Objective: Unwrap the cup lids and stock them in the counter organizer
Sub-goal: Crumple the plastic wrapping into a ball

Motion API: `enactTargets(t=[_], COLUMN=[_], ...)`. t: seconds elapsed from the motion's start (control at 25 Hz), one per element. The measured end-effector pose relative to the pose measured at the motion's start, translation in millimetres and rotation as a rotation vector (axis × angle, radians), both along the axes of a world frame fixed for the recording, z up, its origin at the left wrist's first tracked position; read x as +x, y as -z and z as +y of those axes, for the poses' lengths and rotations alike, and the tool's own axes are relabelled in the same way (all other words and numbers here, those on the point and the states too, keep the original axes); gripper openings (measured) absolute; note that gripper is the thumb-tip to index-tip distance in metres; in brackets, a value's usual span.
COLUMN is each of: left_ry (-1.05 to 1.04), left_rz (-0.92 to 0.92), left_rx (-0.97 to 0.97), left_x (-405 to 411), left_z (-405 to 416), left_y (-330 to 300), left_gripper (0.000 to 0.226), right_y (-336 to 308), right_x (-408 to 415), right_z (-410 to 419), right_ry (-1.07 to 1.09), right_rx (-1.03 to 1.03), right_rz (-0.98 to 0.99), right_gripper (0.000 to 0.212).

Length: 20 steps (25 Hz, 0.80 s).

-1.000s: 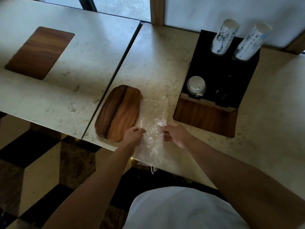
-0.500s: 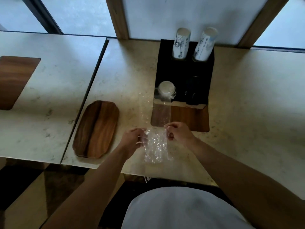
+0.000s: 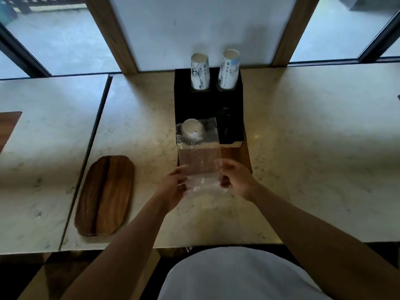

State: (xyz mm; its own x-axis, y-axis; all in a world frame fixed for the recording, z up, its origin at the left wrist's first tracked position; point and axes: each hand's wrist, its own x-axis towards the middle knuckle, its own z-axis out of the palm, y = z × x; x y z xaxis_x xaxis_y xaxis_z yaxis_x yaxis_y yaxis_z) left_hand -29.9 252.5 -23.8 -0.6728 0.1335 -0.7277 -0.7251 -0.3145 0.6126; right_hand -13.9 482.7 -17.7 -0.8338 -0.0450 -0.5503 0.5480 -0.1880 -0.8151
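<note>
A clear plastic wrapper is stretched flat between both hands, over the front of the counter organizer. My left hand pinches its left edge and my right hand pinches its right edge. The wrapper looks empty. Its far end reaches the stack of white cup lids, which sits in the organizer's front left slot. The black and wood organizer also holds two stacks of upturned paper cups at its back.
A dark wooden tray lies on the marble counter left of my hands. A second marble table adjoins on the left, with a wooden inlay at its edge. Windows and wooden posts stand behind the organizer.
The wrapper has been lifted off the counter beside the tray and carried right, in front of the organizer, where it is now spread flat. The camera has swung to face the organizer.
</note>
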Motion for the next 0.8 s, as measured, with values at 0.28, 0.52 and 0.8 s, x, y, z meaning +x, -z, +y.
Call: enactTargets(t=[0.28,0.52,0.8], left_ry=[-0.053,0.3,0.261], left_rz=[-0.128,0.062,0.124], left_rx=[0.402,0.088,0.018], left_x=[-2,2,-3], left_z=[4,7,12], left_y=[1,0,-1], left_gripper=[0.059,0.038,0.046], right_y=[14,27,24], right_x=[6,18,19], right_z=[16,28,31], right_ry=[0.183,-0.072,-0.181], right_rx=[-0.33,-0.133,0.105], right_rz=[-0.078,0.029,0.025], right_gripper=[0.044,0.034,0.022])
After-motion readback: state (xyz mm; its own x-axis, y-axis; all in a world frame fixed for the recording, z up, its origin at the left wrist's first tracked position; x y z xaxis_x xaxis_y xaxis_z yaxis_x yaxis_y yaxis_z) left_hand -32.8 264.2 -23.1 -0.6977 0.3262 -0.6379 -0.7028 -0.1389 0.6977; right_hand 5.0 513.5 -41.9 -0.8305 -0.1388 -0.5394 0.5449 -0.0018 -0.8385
